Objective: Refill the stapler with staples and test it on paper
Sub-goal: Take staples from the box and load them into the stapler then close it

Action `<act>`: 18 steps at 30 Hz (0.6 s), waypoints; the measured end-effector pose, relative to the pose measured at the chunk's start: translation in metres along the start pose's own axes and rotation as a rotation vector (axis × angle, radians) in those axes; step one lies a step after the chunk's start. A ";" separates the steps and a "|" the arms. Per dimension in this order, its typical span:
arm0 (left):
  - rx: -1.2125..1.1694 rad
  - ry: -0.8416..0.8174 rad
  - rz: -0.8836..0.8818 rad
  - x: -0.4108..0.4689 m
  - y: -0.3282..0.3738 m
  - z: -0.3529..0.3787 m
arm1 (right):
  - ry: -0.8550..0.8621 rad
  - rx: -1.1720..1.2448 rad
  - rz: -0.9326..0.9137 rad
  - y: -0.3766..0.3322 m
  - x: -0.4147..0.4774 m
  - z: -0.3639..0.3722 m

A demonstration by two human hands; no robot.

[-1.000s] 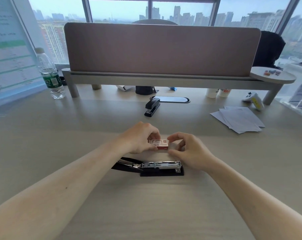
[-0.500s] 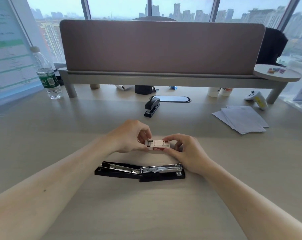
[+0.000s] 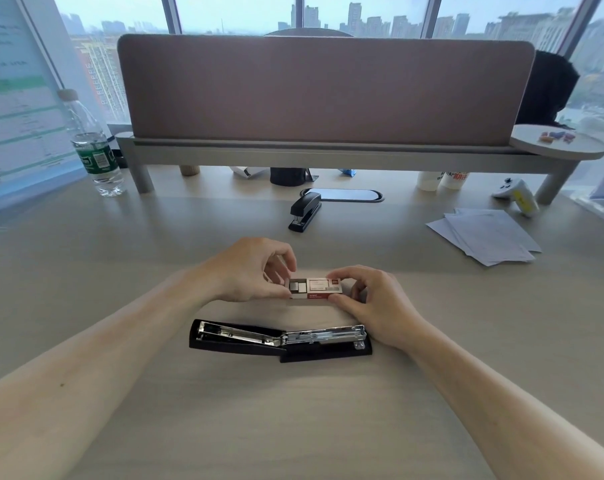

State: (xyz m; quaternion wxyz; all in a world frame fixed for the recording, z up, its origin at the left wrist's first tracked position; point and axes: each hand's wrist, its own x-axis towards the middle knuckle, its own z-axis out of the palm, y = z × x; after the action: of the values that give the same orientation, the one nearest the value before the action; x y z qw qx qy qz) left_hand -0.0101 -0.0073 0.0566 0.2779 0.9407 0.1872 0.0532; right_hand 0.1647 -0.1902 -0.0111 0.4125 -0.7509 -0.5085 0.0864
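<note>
A black stapler (image 3: 281, 341) lies flat and swung fully open near the bench's front edge, its chrome magazine facing up, a small red-and-white staple box (image 3: 315, 289) just behind it, and white paper sheets (image 3: 486, 235) lie toward the right edge.

Shiny metal stapler (image 3: 281, 339), matt desk (image 3: 155, 265)

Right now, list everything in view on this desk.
open stapler: 1, black and chrome, near centre
staple box: 1, red and white, held above open stapler
closed stapler: 1, black, mid-desk
paper: small stack, white, right
bottle: 1, clear with green label, left
controller: 1, white and yellow, far right
divider: 1, mauve, back
left hand: on box's left end
right hand: on box's right end
</note>
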 end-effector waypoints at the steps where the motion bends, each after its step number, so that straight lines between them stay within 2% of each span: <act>1: 0.023 -0.003 0.001 0.001 0.003 0.001 | -0.001 0.002 -0.001 0.000 0.000 0.000; 7: 0.148 -0.015 -0.037 0.007 0.011 0.007 | 0.001 0.012 -0.002 -0.001 -0.001 0.000; 18: 0.043 -0.034 -0.118 0.010 0.011 0.004 | 0.003 0.007 -0.002 -0.003 -0.002 -0.001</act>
State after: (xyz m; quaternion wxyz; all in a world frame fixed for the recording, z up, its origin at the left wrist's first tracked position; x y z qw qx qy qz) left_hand 0.0031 -0.0141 0.0587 0.2632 0.9346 0.2386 0.0167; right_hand 0.1625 -0.1919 -0.0094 0.4160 -0.7491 -0.5082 0.0865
